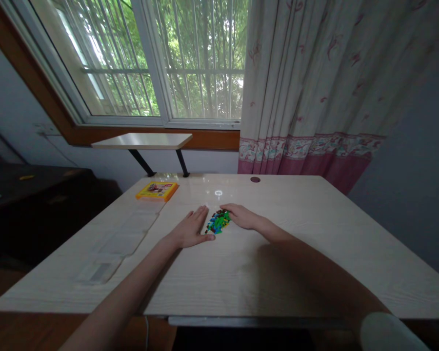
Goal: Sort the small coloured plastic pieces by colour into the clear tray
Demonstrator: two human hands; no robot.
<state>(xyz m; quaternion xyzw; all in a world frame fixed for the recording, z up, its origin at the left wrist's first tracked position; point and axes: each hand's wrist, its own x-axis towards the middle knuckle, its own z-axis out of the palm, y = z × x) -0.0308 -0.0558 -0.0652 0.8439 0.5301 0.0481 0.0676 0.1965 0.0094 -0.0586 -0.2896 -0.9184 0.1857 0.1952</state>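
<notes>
No text, brand or number can be read. The yellow box (157,190) on the worktop (300,204) carries a printed cover with a small red patch near its corner, its lettering too small to make out.

Room on the right, obstacles on the left.
Wide desk (336,214) space was left beyond the right forearm (300,251); the left side was obstructed by a yellow box (157,190) and, apparently, clear trays (126,234). The gap between left hand (190,230) and right hand (243,217) was filled by colourful pieces (218,222).
</notes>
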